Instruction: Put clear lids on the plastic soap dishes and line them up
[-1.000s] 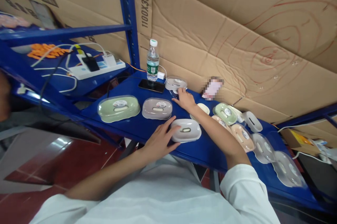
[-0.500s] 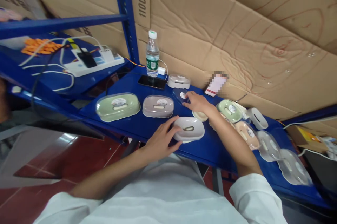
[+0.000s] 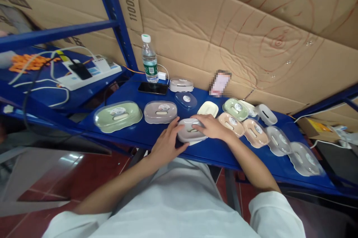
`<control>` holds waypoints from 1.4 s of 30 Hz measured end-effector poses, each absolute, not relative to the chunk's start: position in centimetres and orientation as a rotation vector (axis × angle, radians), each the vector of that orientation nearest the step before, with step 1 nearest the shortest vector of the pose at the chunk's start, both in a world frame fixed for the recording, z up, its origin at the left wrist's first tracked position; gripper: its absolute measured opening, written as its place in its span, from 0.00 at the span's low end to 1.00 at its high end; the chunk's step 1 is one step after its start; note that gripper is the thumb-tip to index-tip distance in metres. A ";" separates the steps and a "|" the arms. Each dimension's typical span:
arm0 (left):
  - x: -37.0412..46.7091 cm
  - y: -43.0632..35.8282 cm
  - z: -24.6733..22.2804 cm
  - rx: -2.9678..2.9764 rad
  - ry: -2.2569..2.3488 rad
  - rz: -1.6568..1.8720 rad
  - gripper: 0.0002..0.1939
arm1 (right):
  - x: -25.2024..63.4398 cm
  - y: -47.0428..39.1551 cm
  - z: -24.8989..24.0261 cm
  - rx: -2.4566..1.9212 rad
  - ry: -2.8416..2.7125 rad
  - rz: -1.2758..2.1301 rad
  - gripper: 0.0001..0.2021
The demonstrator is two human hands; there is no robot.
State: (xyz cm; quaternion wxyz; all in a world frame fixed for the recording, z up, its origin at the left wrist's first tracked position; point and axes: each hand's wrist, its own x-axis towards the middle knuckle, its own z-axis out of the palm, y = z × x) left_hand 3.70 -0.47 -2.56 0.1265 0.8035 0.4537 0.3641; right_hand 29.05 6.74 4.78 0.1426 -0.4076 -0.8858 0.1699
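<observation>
A light grey oval soap box [image 3: 188, 133] lies close to my body at the front edge of the blue table. My left hand [image 3: 167, 141] curves round its left end, thumb at the near side and fingers at the far side. My right hand [image 3: 210, 127] grips its right end from above, with the fingertips on the top. Something pale shows under the box. Just behind it is a cream oval piece [image 3: 208, 109], partly hidden by my right hand. Further back lies a dark blue-looking clear oval lid [image 3: 185, 100] with a round sticker.
Left of my hands stand a green box [image 3: 118, 116] and a mauve box [image 3: 160, 112] under clear lids. Several peach, green and grey boxes line the right, including a peach one [image 3: 256, 133]. A water bottle [image 3: 150, 60], a black phone [image 3: 153, 88] and cardboard [image 3: 190, 25] are behind.
My right hand has come back from the blue-looking lid to the right end of the grey soap box. My left hand stays at the box. The view has shifted slightly right.
</observation>
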 end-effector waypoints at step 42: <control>-1.2 -0.4 -1.1 2.363 1.240 0.862 0.36 | 23.0 16.0 5.4 -1.677 -2.472 0.105 0.38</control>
